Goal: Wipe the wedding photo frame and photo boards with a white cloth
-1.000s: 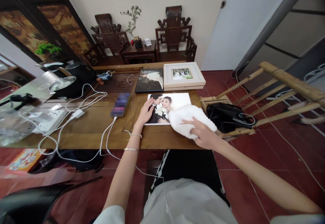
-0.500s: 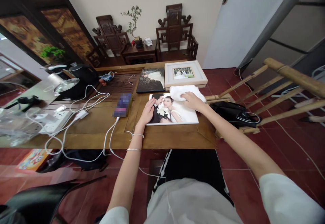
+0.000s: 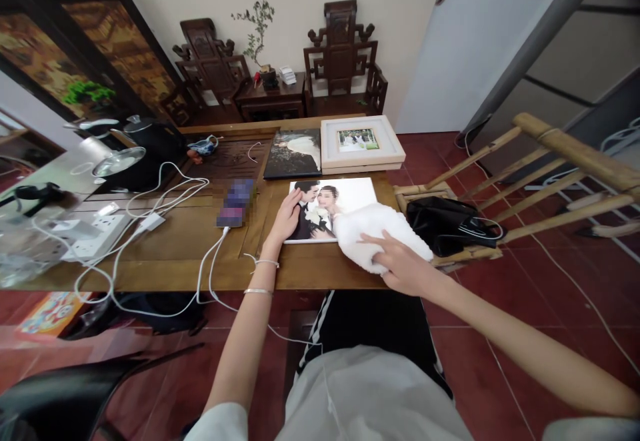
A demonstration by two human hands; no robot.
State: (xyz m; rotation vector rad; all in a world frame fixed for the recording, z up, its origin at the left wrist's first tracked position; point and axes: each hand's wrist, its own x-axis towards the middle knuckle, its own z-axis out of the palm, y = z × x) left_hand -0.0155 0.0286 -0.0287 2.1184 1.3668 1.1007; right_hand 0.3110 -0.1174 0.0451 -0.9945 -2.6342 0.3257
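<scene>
A wedding photo panel (image 3: 313, 218) lies flat near the front edge of the wooden table (image 3: 310, 274). My left hand (image 3: 289, 214) rests on the panel's left side with its fingers stretched out. In my right hand (image 3: 400, 261) is a fluffy white cloth (image 3: 377, 231), bunched under the fingers. The cloth covers the panel's lower right corner and reaches past its right edge. Behind the panel are a dark photo panel (image 3: 294, 153) and a pale wooden picture frame (image 3: 363, 156), side by side.
Left of the panel lies a phone (image 3: 235, 202) on a white charging cable. A power strip (image 3: 97, 238), tangled cords and a black kettle (image 3: 153, 138) stand farther left. At the right is a bamboo chair (image 3: 545, 141) with a black bag (image 3: 440, 224) on it.
My right hand has moved the white cloth from the panel's upper right corner down and toward me, to its lower right. My left hand stays on the panel's left side.
</scene>
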